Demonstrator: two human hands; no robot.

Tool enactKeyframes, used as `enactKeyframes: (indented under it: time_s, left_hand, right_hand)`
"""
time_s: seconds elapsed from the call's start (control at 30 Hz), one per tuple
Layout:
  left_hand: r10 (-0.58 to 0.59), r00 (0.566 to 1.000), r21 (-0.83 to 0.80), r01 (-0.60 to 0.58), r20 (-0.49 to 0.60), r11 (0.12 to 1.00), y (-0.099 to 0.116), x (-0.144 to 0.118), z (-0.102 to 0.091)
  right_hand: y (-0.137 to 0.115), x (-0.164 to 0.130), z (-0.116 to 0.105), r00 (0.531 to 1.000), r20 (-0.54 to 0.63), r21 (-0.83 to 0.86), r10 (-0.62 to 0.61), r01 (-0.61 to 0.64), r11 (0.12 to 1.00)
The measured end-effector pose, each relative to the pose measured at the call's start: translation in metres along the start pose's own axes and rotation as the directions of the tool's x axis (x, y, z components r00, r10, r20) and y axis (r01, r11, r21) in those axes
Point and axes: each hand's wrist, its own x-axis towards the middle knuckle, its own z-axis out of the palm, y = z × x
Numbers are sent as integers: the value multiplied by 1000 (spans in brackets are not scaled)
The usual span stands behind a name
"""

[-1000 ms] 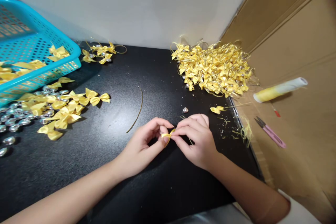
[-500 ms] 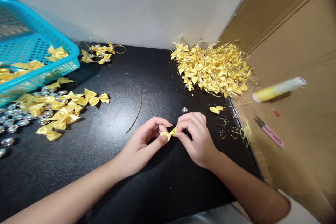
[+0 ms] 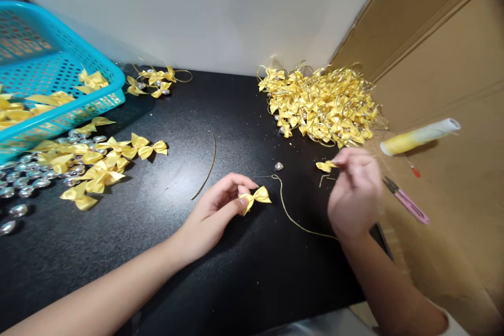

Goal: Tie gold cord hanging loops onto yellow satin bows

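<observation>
My left hand [image 3: 220,210] pinches a yellow ribbon bow [image 3: 260,195] between thumb and fingers above the black table. From the left fingertips a thin needle [image 3: 263,176] points right, with a yellow thread [image 3: 289,215] looping from its end down towards my right forearm. My right hand [image 3: 356,189] is slightly blurred, fingers bent together, at the right edge of another yellow bow [image 3: 325,166] on the table. Whether its fingertips grip that bow or its cord is hidden. A small silver bead [image 3: 279,166] lies between the hands.
A blue basket [image 3: 84,58] holding yellow bows stands at left, beside loose bows [image 3: 104,173] and silver beads [image 3: 25,191]. A heap of finished-looking bows with gold cords [image 3: 323,105] lies back right. Pink-handled snips [image 3: 411,205] and a yellow-white tube [image 3: 421,136] rest on cardboard. A gold cord [image 3: 210,168] lies mid-table.
My right hand has let go of the bow in my left hand and moved right to the other bow. The needle and looped thread now show. My left hand stays about where it was.
</observation>
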Motion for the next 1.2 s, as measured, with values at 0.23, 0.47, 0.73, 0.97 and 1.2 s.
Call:
enactKeyframes:
  time_s: [0.23,0.47,0.73,0.97,1.2]
  left_hand:
    - [-17,1000,32,18,-10,999,-1,0,-3]
    - [-26,1000,0,26,-18,1000,0,2,0]
    - [-31,1000,-18,31,-4,999,5,3,0]
    - [18,998,20,-19,54,1000,6,3,0]
    - [19,1000,-8,-19,-9,1000,4,3,-3]
  right_hand:
    - [7,8,-74,968,241,-615,-75,212,759]
    - [0,-16,-74,939,343,-619,-9,233,750]
    - [-41,-40,22,785,619,-122,28,61,991]
    - [-29,-43,27,810,578,-47,101,-91,995]
    - [-27,-44,23,827,549,-11,123,-140,990]
